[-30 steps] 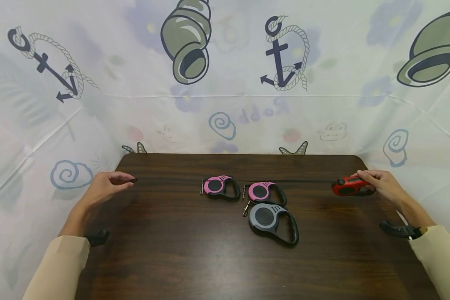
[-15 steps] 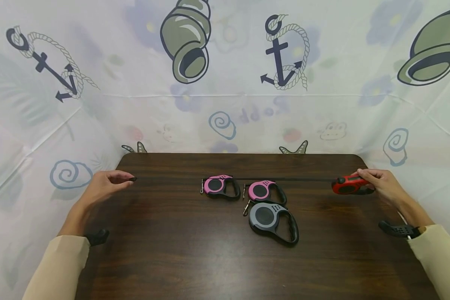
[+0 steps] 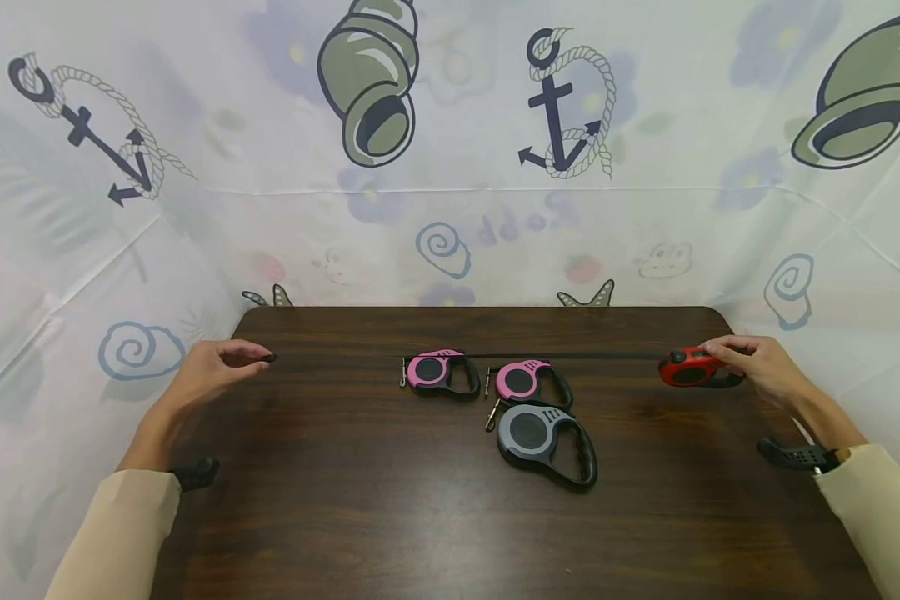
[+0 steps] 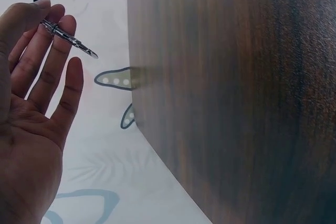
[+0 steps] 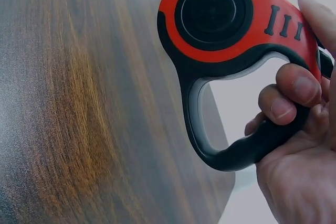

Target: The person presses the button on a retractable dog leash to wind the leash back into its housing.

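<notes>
My right hand [image 3: 765, 367] grips the black handle of a red retractable dog leash [image 3: 692, 367], its fingers curled through the loop in the right wrist view, thumb near the top. The dark leash cord [image 3: 600, 356] runs across the table to my left hand [image 3: 221, 371]. There, thumb and fingers pinch the cord's end by a silver metal clip [image 4: 68, 36], whose tip points away from the fingers in the left wrist view. Beneath the cord lie two pink leashes, one at the left [image 3: 429, 370] and one beside it [image 3: 519, 382], plus a grey leash [image 3: 528, 429] in front.
The dark wooden table [image 3: 330, 500] has rounded far corners. A white patterned cloth [image 3: 480, 150] hangs behind it and along both sides. Small metal clips [image 3: 491, 417] stick out from the left of the lying leashes. Each wrist wears a black strap [image 3: 798, 457].
The red leash in my right hand has shifted slightly left and up. My left hand stays almost still with the clip, and the leashes on the table have not moved.
</notes>
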`<state>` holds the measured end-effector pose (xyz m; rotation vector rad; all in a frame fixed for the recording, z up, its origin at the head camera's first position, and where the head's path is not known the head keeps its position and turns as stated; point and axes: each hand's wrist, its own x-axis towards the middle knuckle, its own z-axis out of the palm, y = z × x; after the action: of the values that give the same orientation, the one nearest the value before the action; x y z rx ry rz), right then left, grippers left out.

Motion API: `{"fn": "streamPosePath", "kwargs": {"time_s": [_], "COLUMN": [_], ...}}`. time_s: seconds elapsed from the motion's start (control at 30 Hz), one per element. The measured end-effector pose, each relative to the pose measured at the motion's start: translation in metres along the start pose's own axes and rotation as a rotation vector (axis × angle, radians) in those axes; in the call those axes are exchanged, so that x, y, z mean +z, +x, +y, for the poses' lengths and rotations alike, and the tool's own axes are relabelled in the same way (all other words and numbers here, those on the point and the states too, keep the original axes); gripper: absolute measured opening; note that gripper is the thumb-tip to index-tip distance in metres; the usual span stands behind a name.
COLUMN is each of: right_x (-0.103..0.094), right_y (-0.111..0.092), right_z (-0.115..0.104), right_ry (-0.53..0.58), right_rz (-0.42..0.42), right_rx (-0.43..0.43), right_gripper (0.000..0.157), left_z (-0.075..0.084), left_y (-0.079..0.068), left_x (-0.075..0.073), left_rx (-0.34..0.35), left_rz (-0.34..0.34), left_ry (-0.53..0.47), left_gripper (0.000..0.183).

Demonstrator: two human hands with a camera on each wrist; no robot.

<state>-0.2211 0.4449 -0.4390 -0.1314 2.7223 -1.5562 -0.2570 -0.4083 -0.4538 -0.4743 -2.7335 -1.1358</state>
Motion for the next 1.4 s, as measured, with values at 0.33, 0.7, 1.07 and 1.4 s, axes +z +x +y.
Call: {"fn": "streamPosePath", "kwargs": {"time_s": [0.33,0.7,1.07,1.4], "right_x": [0.003,0.012,0.023,0.033], "right_y": [0.003,0.003,0.006,0.008], "right_z": [0.003,-0.003,-0.014,-0.021], "right_ry": [-0.133,-0.111,-0.152,-0.133], "right_rz": [-0.004,-0.037,-0.046,-0.062], "right_rx": [-0.029,-0.030,-0.053,-0.056], "right_gripper": [0.024,0.036,0.040,0.041], "left_z": [0.009,0.015,0.022,0.035], "left_y": [0.006,0.013,0.018,0.021], "left_x": [0.004,0.012,0.017,0.022], "left_rx": [-0.007,0.007,0.019,0.090], "left_rz": [-0.025,-0.022,-0.021,-0.005], "left_ry": [-0.036,-0.029,-0.036,-0.048], "left_gripper": [0.021,0.019,0.021,0.021]}}
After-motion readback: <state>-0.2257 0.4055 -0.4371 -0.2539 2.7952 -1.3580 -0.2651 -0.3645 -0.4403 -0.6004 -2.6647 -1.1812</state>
